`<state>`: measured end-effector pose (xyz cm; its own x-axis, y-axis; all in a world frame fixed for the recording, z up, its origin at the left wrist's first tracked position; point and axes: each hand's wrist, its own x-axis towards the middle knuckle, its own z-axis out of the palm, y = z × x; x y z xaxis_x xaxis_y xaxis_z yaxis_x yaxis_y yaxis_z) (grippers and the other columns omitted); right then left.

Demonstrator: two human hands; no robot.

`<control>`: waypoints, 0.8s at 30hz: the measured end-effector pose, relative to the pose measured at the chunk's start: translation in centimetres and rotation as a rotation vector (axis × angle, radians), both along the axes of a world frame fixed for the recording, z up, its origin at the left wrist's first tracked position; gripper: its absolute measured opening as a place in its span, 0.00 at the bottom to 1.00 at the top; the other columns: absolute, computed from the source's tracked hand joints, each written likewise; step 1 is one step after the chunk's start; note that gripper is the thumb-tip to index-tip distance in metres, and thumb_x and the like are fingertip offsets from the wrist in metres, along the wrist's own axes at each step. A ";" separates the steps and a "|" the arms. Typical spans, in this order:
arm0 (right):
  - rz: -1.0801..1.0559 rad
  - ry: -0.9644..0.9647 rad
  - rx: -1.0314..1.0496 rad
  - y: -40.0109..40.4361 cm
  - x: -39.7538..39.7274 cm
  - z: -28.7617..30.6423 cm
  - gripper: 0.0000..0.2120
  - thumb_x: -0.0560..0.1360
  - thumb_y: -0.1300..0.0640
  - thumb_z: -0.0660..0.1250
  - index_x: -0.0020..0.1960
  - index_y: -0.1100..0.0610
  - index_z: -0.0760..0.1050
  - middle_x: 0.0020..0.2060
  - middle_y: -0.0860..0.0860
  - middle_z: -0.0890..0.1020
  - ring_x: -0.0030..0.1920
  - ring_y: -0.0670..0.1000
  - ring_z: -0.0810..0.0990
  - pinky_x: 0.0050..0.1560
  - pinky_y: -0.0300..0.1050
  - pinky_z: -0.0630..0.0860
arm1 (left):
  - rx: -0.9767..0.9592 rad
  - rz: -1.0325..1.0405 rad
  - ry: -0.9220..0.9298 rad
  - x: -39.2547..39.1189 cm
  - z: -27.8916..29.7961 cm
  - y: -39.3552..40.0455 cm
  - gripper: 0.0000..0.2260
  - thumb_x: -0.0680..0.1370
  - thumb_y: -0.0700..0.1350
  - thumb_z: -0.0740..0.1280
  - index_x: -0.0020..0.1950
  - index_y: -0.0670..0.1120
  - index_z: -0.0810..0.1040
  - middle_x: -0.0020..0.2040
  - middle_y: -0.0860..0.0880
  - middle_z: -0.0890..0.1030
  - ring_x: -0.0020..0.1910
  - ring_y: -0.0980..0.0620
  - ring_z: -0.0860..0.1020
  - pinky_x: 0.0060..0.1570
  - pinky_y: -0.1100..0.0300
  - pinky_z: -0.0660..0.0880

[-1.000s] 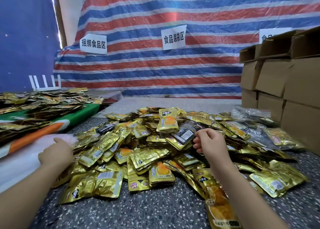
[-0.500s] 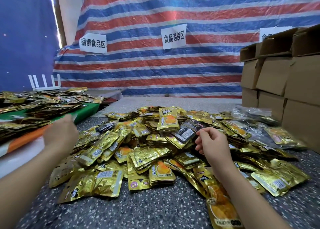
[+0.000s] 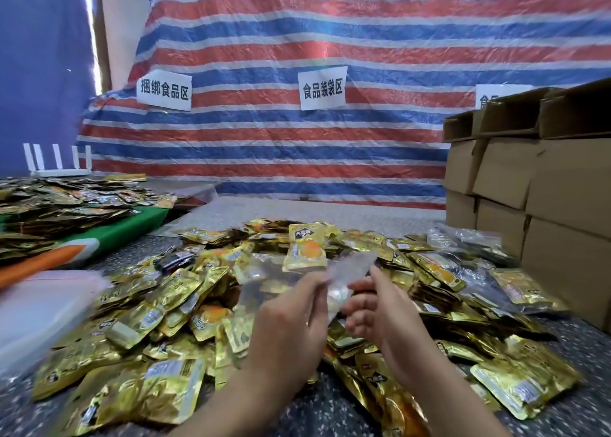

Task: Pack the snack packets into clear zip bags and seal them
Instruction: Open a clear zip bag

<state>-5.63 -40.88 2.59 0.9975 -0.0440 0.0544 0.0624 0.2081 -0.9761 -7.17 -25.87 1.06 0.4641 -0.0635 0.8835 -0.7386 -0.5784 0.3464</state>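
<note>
A big heap of gold snack packets (image 3: 172, 307) covers the speckled table in front of me. Above the heap's middle my left hand (image 3: 291, 324) pinches a clear zip bag (image 3: 264, 271), which is blurred with motion. My right hand (image 3: 373, 307) is just to its right, fingers spread and touching the bag's right edge. A stack of clear zip bags (image 3: 39, 307) lies at the left edge of the table.
Filled clear bags (image 3: 463, 241) lie at the heap's right side. Stacked cardboard boxes (image 3: 535, 185) stand on the right. A second pile of packets (image 3: 62, 205) rests on a green and orange cloth at the left. A striped tarp with paper signs hangs behind.
My left hand left the bag stack at the left and came to the middle holding a clear bag. My right hand moved down slightly to meet it.
</note>
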 end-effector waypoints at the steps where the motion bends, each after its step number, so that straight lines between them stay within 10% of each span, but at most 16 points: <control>1: 0.002 0.008 0.003 0.1 0.0 -0.1 0.25 0.83 0.42 0.54 0.54 0.64 0.73 0.29 0.56 0.79 0.26 0.52 0.75 0.28 0.44 0.71 | -0.002 -0.034 0.042 -0.2 -0.6 -0.1 0.06 0.78 0.43 0.66 0.53 0.49 0.81 0.36 0.52 0.82 0.32 0.54 0.80 0.31 0.54 0.76; 7: -0.048 0.070 -0.019 -0.3 0.4 -0.1 0.27 0.77 0.35 0.59 0.47 0.62 0.72 0.28 0.55 0.78 0.25 0.52 0.75 0.24 0.41 0.71 | 0.011 -0.109 0.106 0.5 -1.1 0.5 0.06 0.79 0.49 0.65 0.49 0.50 0.81 0.34 0.55 0.78 0.32 0.56 0.76 0.32 0.55 0.75; 14: -0.103 0.073 -0.140 -0.4 0.0 0.2 0.13 0.80 0.61 0.59 0.38 0.61 0.73 0.24 0.52 0.76 0.23 0.48 0.72 0.22 0.39 0.68 | 0.182 -0.288 0.243 0.2 -1.8 0.2 0.17 0.76 0.63 0.62 0.56 0.53 0.78 0.49 0.58 0.80 0.49 0.60 0.78 0.48 0.62 0.76; 24: -0.050 -0.216 -0.355 1.1 -0.7 0.0 0.11 0.78 0.66 0.61 0.38 0.65 0.74 0.24 0.50 0.77 0.25 0.47 0.75 0.26 0.40 0.72 | -0.172 -0.417 0.537 0.5 -0.4 0.2 0.13 0.75 0.58 0.63 0.40 0.49 0.74 0.33 0.54 0.74 0.33 0.58 0.71 0.36 0.63 0.69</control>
